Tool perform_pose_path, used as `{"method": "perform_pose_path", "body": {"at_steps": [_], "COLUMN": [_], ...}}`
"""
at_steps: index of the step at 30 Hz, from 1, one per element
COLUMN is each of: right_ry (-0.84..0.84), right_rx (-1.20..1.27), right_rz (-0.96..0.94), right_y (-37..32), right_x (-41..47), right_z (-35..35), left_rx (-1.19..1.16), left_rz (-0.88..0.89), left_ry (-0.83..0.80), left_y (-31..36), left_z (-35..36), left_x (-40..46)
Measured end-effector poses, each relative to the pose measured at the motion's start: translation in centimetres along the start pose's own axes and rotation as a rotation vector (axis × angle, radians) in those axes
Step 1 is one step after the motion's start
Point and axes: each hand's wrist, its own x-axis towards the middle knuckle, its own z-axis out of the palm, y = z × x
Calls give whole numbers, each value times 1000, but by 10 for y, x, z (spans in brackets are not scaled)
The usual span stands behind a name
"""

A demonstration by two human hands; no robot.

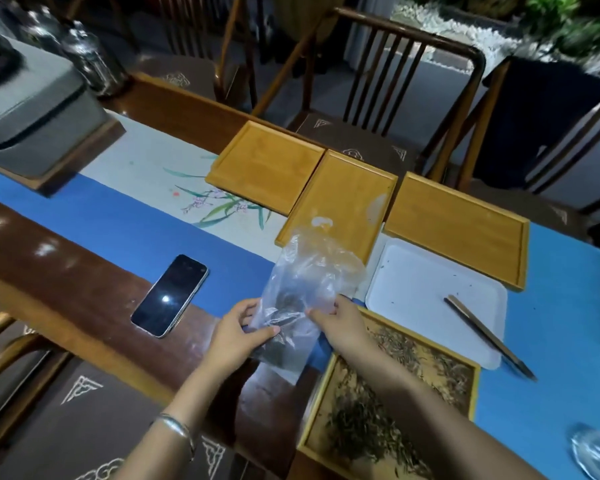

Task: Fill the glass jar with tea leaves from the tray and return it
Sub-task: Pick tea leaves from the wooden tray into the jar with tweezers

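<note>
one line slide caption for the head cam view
Both hands, left hand and right hand, hold a clear plastic bag beside a wooden tray of tea leaves.

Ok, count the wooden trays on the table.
4. Three bare ones side by side across the table: far-left tray, middle tray, right tray. The fourth, the tea-leaf tray, lies nearest, partly hidden by the right forearm.
</note>
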Motion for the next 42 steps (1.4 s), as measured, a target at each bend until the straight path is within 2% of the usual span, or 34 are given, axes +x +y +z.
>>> {"method": "perform_pose_path", "body": {"at_steps": [3,5,7,12,16,19,23,29,33,37,42], "right_ry": [20,79,160,330,473,526,430,117,140,119,146], "right_rx": [11,23,0,-76,-141,-121,-89,-185,-348,-515,-501], "right_rz": [-43,-82,-159,-182,-115,-25,124,140,100,-24,-44], "right_y": [-3,-3,2,39,81,110,154,174,175,179,186], "right_x": [-12,-24,-42,-94,-121,-126,-136,-144,-140,-143,-150], "right_z": [-15,-39,-73,-164,-217,-237,-232,-172,-161,-158,-155], "left_rx": [-90,-167,-178,-273,-282,-235,-75,114,137,119,90], "left_rz": [31,64,131,172,109,90,90,43,14,14,32], "left_ry": [131,228,259,134,-19,-49,5,59,56,39,34], "left_y": [14,23,26,35,32,23,5,-19,-21,-17,-15], "left_z": [-4,-11,-17,11,55,77,104,119,120,122,122], "left_x": [-10,-20,-35,-76,-92,-94,-95,-91,-93,-97,-112]}}
